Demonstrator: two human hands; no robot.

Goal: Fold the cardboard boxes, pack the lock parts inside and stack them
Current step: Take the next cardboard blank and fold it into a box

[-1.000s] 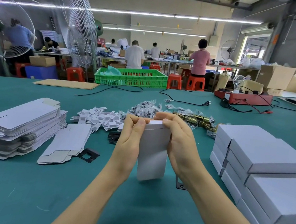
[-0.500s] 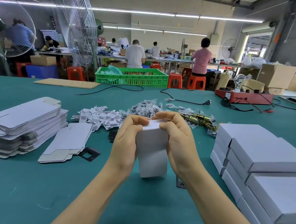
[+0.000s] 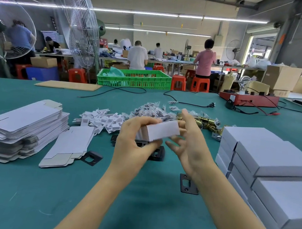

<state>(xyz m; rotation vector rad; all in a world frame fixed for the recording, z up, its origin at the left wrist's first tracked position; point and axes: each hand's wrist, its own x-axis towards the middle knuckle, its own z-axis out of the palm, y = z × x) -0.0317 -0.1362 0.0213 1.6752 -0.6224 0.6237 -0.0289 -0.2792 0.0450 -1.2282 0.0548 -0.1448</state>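
Room: a workshop hall with strip lights, people working at benches in the background, standing fans at the left.
Surface: a teal table (image 3: 20, 193).
Small box (image 3: 161, 130): white, folded shut, held above the table's middle, lying roughly level and blurred.
Left hand (image 3: 133, 142): grips the small box at its left end, fingers curled round it.
Right hand (image 3: 190, 146): just right of the small box, fingers spread and straight; whether they touch the box cannot be told.
Black plates (image 3: 188, 183): flat on the table below and around the small box.
Brass lock parts (image 3: 204, 122): behind the small box, to its right.
Bagged pieces (image 3: 150, 110): heaped behind the small box.
White inserts (image 3: 103, 120): piled left of the small box.
Flat blanks (image 3: 27, 127): stacked well left of the small box.
Finished boxes (image 3: 273, 169): stacked well right of the small box.
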